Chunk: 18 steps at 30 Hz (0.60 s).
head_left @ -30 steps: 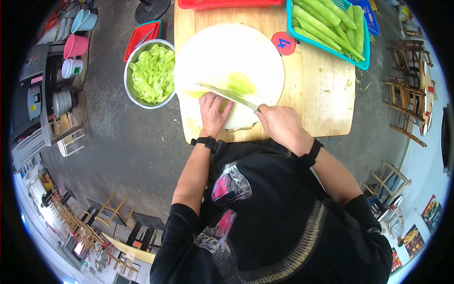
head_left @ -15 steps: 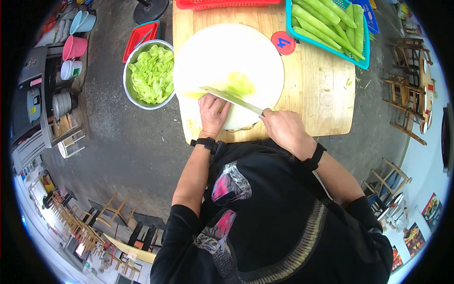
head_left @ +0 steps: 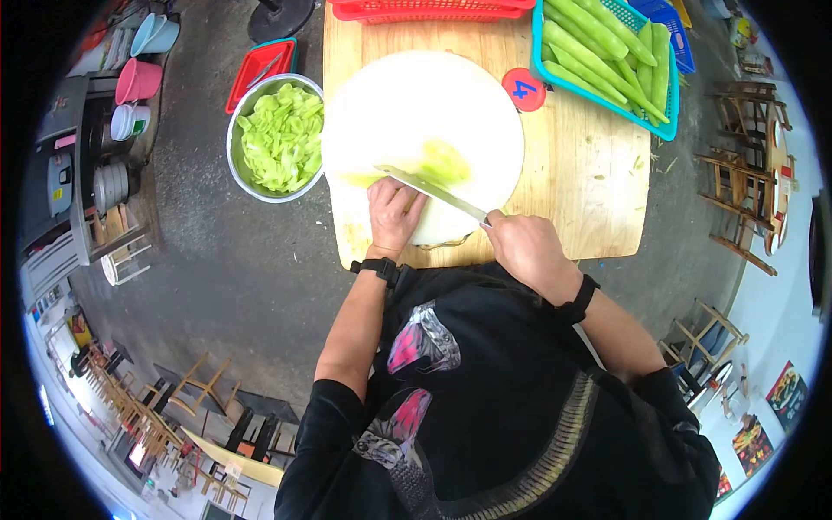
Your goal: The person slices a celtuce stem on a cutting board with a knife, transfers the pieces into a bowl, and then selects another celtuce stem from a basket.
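A round white cutting board [head_left: 416,95] lies on the wooden table. On it, my left hand [head_left: 394,212] is closed with curled fingers over a pale green celtuce stem [head_left: 357,179], mostly hidden under the hand and glare. My right hand [head_left: 530,251] grips a kitchen knife [head_left: 442,194] by its handle. The blade slants up and left across the board, its flat close to my left fingertips. Just beyond the blade sits a small heap of green celtuce slices [head_left: 445,161].
A metal bowl [head_left: 231,160] full of celtuce slices stands left of the board. At the back right, a teal basket [head_left: 607,106] holds several peeled celtuce stems. A red basket [head_left: 433,10], a red disc marked 4 [head_left: 523,89] and the wooden table [head_left: 598,199] surround the board.
The board and things on the table sit slightly lower in view, as the camera has shifted. Both hands keep nearly the same places, with the knife still at the left fingertips.
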Each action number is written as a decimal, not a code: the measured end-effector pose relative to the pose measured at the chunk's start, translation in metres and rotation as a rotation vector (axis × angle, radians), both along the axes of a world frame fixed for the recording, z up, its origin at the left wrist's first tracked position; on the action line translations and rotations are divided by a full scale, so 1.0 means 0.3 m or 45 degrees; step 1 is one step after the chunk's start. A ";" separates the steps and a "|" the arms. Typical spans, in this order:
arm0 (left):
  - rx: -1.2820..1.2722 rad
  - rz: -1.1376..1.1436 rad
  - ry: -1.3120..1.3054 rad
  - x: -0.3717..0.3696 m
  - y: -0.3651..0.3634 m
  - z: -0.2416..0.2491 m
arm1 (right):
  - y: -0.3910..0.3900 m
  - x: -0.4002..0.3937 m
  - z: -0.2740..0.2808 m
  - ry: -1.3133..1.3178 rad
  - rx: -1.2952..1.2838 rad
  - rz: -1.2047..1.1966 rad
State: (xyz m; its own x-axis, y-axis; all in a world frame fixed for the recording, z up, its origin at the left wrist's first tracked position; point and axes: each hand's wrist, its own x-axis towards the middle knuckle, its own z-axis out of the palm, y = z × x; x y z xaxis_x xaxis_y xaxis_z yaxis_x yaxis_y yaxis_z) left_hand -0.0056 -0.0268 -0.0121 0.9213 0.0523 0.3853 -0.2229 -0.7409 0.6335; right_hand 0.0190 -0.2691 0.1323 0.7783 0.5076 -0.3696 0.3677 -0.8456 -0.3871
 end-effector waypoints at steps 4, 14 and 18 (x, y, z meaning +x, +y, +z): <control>0.005 0.005 0.005 0.002 0.000 0.003 | 0.002 -0.005 -0.004 -0.003 -0.012 -0.001; -0.017 -0.010 -0.009 0.004 0.000 -0.003 | 0.098 0.071 -0.197 0.017 0.053 0.043; -0.008 -0.008 -0.034 0.007 -0.014 0.006 | 0.107 0.088 -0.215 0.025 0.031 0.044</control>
